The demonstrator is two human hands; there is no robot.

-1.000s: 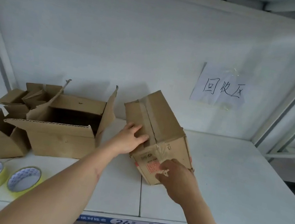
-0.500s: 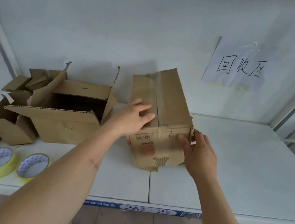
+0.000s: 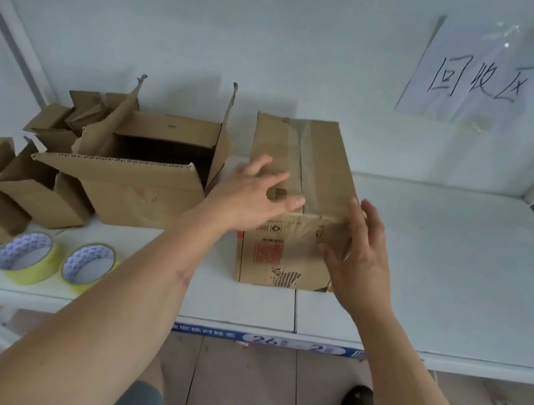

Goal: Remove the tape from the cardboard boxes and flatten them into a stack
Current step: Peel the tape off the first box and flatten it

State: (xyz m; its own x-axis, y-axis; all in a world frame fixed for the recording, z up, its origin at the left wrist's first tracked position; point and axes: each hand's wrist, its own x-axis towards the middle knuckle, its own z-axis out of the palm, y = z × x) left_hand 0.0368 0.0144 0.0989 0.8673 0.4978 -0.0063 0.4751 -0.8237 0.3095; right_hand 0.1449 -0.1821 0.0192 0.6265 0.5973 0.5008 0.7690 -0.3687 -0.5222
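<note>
Box [image 3: 296,203] now flat on shelf, clear tape [image 3: 302,159] along top; both hands' fingers spread, loose.

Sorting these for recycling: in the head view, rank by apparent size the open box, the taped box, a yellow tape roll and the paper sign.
1. Open box
2. Taped box; close to the open one, so this order is unsure.
3. Paper sign, though it hangs farther back.
4. Yellow tape roll

Two yellow tape rolls [image 3: 56,261] are lying side by side near the front edge of the white shelf [image 3: 453,280]. A handwritten paper sign [image 3: 472,76] is hanging taped on the wall, and a blue label strip [image 3: 273,341] is running along the shelf edge.
</note>
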